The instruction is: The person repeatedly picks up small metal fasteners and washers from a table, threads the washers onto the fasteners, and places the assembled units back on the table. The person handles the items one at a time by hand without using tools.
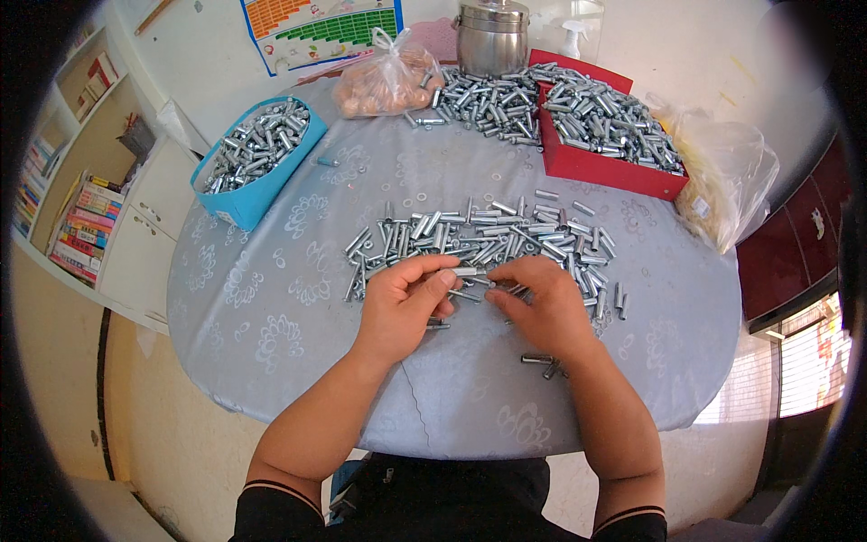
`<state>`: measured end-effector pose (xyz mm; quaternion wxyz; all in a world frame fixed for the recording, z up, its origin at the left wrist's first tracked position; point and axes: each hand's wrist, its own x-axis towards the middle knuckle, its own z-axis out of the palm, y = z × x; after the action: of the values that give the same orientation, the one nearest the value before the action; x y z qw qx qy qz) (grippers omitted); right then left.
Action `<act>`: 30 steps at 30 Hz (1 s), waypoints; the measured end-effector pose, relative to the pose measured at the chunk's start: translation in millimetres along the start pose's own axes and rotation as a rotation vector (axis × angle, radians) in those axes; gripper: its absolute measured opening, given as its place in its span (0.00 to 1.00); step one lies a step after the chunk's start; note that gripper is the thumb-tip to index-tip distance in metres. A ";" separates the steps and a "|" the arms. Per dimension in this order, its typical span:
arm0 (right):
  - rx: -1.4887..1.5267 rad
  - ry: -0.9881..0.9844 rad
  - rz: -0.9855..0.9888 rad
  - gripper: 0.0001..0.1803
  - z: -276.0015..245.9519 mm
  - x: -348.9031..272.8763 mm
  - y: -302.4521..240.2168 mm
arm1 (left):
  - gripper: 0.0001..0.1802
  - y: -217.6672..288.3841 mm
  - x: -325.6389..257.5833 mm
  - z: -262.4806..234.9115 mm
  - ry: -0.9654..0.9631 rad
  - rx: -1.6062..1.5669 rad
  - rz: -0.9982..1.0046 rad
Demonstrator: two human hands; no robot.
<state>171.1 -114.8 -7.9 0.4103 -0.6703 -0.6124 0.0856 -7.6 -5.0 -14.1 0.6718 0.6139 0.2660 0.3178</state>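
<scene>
Now our left hand [402, 303] pinches a smooth metal tube [465, 271].
We cannot tell whether our curled right hand [546, 303] grips.

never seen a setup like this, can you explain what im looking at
No machine here, just someone working bare-handed. The single picture comes from a fisheye camera on their head, looking down, so straight edges bend. On the grey, flower-patterned tablecloth lies a loose heap of shiny silver metal cylinders; farther back, an open light-blue box at left and an open red box at right hold similar pieces. The left hand pinches one silver metal cylinder between thumb and fingers; the right hand is close by, but whether it grips anything is hard to tell.
</scene>
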 end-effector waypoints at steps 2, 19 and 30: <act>0.122 -0.025 0.091 0.13 -0.3 -0.5 -3.0 | 0.12 1.7 -1.1 -0.6 -0.014 0.000 -0.003; 0.419 0.011 0.197 0.11 4.3 -0.4 -7.9 | 0.13 1.4 -3.2 -0.6 -0.054 0.020 -0.038; 0.594 0.001 0.329 0.10 6.9 0.6 -12.7 | 0.13 4.3 -5.1 -0.3 -0.077 -0.052 -0.029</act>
<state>157.5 -112.3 -3.8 0.5685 -0.6114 -0.4444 0.3248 -11.7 -8.5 -10.0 0.7019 0.6040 0.2403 0.2910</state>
